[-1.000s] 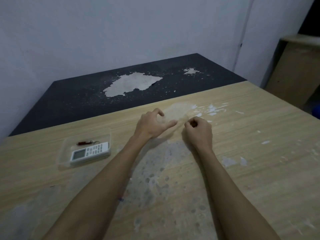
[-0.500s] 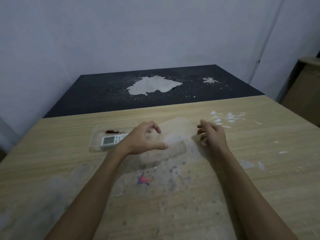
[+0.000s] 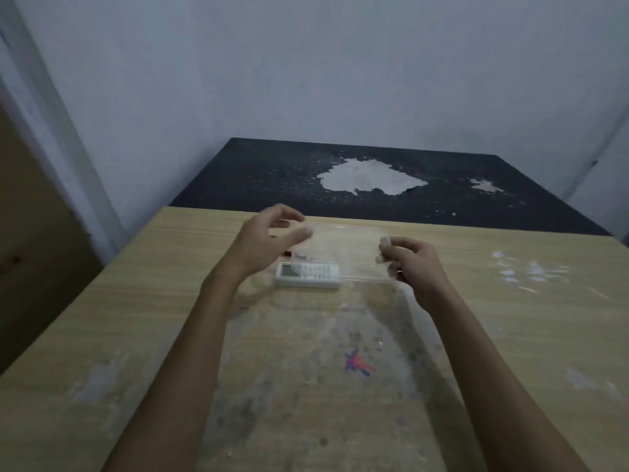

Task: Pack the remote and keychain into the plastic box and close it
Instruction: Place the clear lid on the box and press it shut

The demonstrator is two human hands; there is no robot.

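A see-through plastic lid point(image 3: 343, 253), flat with rounded corners, is held up in the air over the light wooden table point(image 3: 510, 335). The lid is thin and shiny, and the things under it show through.

The right hand point(image 3: 413, 267) pinches the lid's right edge between thumb and fingers. The left hand point(image 3: 262, 241) is at the lid's left side, about half open, with thumb and fingers curled. Its fingertips look close to the lid's edge, but it is too blurry to tell if they grip it.

Under the lid, a white rectangular remote with a small grey screen and rows of buttons point(image 3: 308, 274) lies flat on the table. Just behind it is a small dark red keychain point(image 3: 292, 254), partly hidden by the left hand. The clear plastic box around them is too faint to make out.

The table top is scratched and worn grey in the middle, with a red and blue scribble mark point(image 3: 357, 364). Behind it is a black speckled surface with a big pale peeled patch point(image 3: 369, 177).
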